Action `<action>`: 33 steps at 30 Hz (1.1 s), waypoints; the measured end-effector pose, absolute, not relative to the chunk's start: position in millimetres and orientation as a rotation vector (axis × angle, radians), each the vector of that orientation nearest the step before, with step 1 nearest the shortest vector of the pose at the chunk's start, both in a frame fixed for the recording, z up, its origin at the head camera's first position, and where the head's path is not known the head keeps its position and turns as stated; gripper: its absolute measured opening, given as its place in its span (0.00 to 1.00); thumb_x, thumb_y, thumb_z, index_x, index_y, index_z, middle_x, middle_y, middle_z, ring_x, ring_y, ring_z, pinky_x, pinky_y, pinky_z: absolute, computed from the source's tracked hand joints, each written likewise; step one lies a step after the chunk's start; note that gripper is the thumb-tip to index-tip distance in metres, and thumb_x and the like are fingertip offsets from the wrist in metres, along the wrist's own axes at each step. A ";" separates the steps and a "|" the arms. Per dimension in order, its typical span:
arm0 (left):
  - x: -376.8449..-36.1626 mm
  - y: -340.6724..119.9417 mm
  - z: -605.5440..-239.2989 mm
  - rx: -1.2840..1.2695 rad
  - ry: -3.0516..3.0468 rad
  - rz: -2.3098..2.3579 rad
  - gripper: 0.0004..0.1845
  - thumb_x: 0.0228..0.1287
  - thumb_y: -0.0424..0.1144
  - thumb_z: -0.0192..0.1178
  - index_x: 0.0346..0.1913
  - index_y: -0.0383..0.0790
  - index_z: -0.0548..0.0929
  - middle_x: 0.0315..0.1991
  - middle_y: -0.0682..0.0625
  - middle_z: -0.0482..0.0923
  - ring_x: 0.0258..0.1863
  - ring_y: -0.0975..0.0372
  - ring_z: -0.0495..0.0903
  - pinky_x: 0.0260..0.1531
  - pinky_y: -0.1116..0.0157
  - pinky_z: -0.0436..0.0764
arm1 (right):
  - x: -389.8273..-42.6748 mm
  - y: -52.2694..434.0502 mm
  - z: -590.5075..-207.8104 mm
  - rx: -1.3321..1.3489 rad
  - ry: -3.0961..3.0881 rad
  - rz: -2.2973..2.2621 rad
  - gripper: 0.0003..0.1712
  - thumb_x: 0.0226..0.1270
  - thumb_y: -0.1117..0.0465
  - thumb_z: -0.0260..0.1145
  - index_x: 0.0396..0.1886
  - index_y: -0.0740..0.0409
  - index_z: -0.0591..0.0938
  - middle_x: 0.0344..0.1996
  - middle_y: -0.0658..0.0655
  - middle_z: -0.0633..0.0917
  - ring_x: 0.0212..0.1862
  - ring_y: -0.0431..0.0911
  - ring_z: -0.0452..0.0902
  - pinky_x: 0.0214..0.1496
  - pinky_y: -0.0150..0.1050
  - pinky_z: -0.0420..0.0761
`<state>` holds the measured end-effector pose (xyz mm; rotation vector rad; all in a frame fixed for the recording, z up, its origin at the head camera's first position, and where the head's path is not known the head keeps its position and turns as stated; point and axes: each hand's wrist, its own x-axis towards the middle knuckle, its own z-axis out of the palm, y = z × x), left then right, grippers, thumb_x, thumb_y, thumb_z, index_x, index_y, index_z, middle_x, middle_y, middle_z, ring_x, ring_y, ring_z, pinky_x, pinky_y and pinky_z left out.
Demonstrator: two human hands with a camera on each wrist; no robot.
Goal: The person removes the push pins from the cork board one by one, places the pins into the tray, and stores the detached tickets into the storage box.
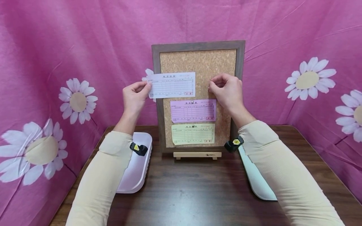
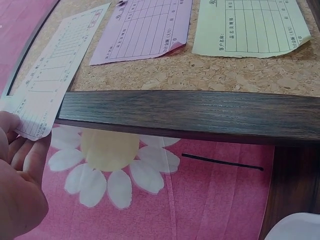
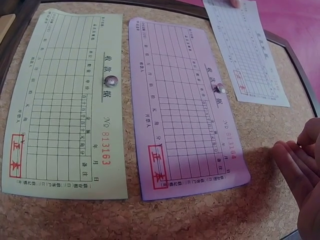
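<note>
My left hand (image 1: 134, 97) pinches the left end of a white receipt slip (image 1: 173, 85), which overlaps the upper left of a framed cork board (image 1: 198, 61). On the right, my right hand (image 1: 227, 91) has thumb and forefinger pressed together before the cork. A tiny dark point shows between those fingertips in the right wrist view; I cannot tell its kind. Below the white slip, a purple receipt slip (image 3: 185, 110) and a yellow-green receipt slip (image 3: 67, 107) are fixed to the cork, each with a silver round-headed pin near its printed title. Their lower left corners curl.
The board leans upright on a small wooden easel (image 1: 197, 155) on the dark wood table (image 1: 181, 194). A white tray (image 1: 144, 163) lies below the left forearm, a pale green tray (image 1: 254, 180) under the right. Behind hangs a pink flowered cloth (image 1: 113, 37).
</note>
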<state>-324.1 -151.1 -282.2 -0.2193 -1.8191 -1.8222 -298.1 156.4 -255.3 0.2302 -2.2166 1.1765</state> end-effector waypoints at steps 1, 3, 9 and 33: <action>-324.0 -151.4 -282.3 -0.217 -1.815 -1.827 0.14 0.69 0.29 0.70 0.52 0.21 0.89 0.26 0.67 0.85 0.29 0.76 0.86 0.34 0.78 0.85 | -298.0 156.7 -255.4 0.235 -2.217 1.174 0.10 0.70 0.64 0.67 0.41 0.66 0.91 0.36 0.65 0.93 0.27 0.20 0.76 0.38 0.19 0.77; -323.7 -151.8 -282.3 -0.213 -1.807 -1.835 0.14 0.69 0.29 0.70 0.52 0.20 0.89 0.26 0.67 0.85 0.29 0.76 0.86 0.35 0.78 0.85 | -298.0 157.7 -256.0 0.245 -2.218 1.170 0.10 0.70 0.64 0.67 0.41 0.65 0.91 0.36 0.65 0.93 0.27 0.20 0.76 0.38 0.19 0.77; -321.9 -153.2 -282.0 -0.185 -1.790 -1.840 0.15 0.69 0.30 0.70 0.52 0.20 0.89 0.25 0.68 0.85 0.29 0.76 0.86 0.35 0.77 0.86 | -296.1 161.4 -256.7 0.254 -2.237 1.142 0.09 0.70 0.64 0.68 0.42 0.64 0.91 0.37 0.65 0.93 0.28 0.20 0.76 0.38 0.19 0.76; -317.4 -159.2 -281.8 -0.182 -1.728 -1.870 0.13 0.71 0.24 0.67 0.54 0.19 0.87 0.28 0.62 0.87 0.29 0.74 0.86 0.35 0.75 0.88 | -291.3 178.7 -261.3 0.229 -2.236 1.102 0.09 0.69 0.63 0.69 0.41 0.64 0.92 0.38 0.66 0.93 0.28 0.18 0.74 0.39 0.19 0.75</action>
